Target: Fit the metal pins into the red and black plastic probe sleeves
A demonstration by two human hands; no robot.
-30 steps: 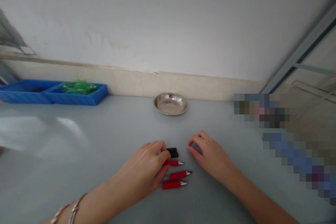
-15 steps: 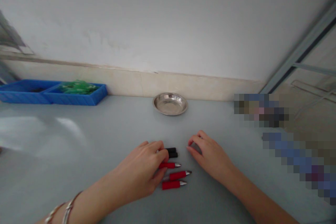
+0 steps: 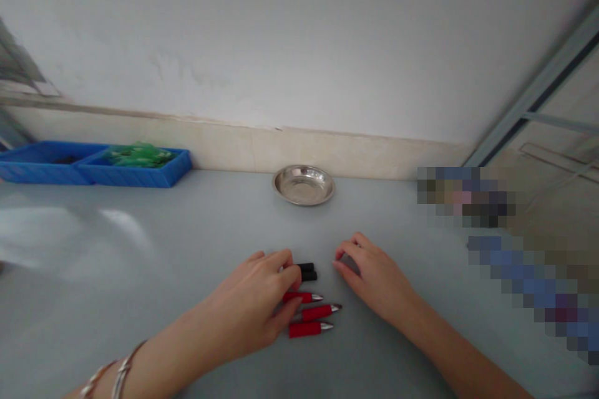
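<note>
Three red pens with silver tips lie on the grey table: an upper one, a middle one and a lower one. Just above them are two black pieces, partly covered by fingers. My left hand rests over the left ends of the pens, its thumb and index finger bent around the upper red pen; whether it grips that pen is unclear. To the right of the pens, my right hand is curved, with a gap between thumb and fingers and nothing in it.
A round metal dish stands at the back of the table near the wall. Blue trays at the back left hold green material and something dark. Blurred patches cover the right edge.
The upper red pen has shifted slightly down toward the middle one. My left thumb has moved a little to the right. My right hand has stayed in place.
</note>
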